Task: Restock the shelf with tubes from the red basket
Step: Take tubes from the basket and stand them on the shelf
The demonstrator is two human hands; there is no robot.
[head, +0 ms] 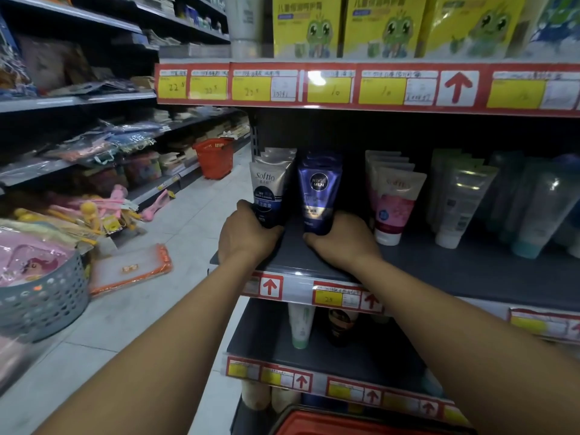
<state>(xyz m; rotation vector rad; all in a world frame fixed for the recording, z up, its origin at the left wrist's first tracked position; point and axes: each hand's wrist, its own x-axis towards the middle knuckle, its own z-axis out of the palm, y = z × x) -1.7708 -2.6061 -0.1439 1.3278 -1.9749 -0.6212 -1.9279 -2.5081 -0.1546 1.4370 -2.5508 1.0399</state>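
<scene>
1. Head view, far left: a grey perforated tub (44, 296) of packaged goods sits on the aisle floor, and a red shopping basket (215, 158) stands further down the aisle, well apart from both hands.
2. The left hand (246, 233) is at the front left corner of the shelf (470, 271), its fingers curled round the cap end of the white-and-blue Softto tube (270, 191). That tube stands upright on its cap, long axis vertical, heading a row of like tubes that runs toward the back of the shelf.
3. Just beside it to the right, the right hand (340, 238) grips the base of the blue Nivea Men tube (318, 194), also upright on its cap and first in its own row. A narrow strip of bare shelf separates the two tubes.
4. Each tube rises straight up from the hand holding it, so each hand is nearest its own tube. The likely next move is a short push back or a squaring-up to the shelf's front edge, then letting go.
5. Further right, pink-and-white tubes (392, 205) and pale green ones (461, 202) stand in rows, untouched.
6. At the bottom edge of the view, the rim of another red basket (345, 423) shows below the lower shelves; its contents are out of sight, so how many tubes remain cannot be judged.
</scene>
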